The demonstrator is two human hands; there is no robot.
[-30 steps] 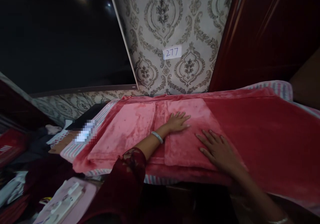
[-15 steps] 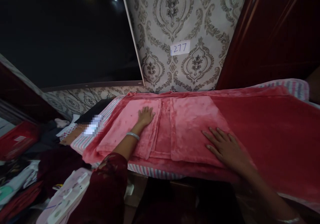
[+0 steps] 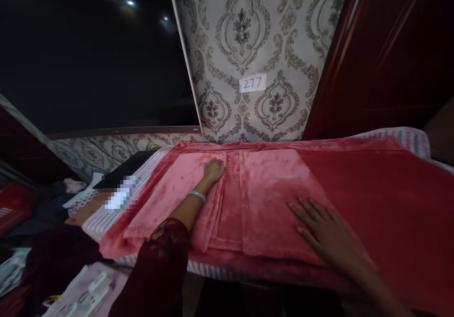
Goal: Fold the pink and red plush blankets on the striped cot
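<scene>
A pink plush blanket [image 3: 232,199] lies with its two side panels folded toward the middle, a strip between them. On the left panel [image 3: 166,184], close to its inner edge, rests my left hand [image 3: 214,169], palm down, its fingers partly bent but not closed. A silver bracelet circles that wrist. My right hand [image 3: 319,222] lies flat on the outer part of the right panel [image 3: 273,194], fingers spread. Neither hand holds anything.
Beneath the blanket is red plush cloth [image 3: 383,203] over a striped pad [image 3: 213,269]. A large black screen [image 3: 99,57] stands behind at left. A paper marked 277 [image 3: 252,83] is on the patterned wall. At lower left lies a white power strip [image 3: 81,298] among clothes.
My left hand has slid right toward the left panel's inner edge, and its fingers have drawn closer together. The right hand stays spread on the right panel. The view has tilted upward slightly.
</scene>
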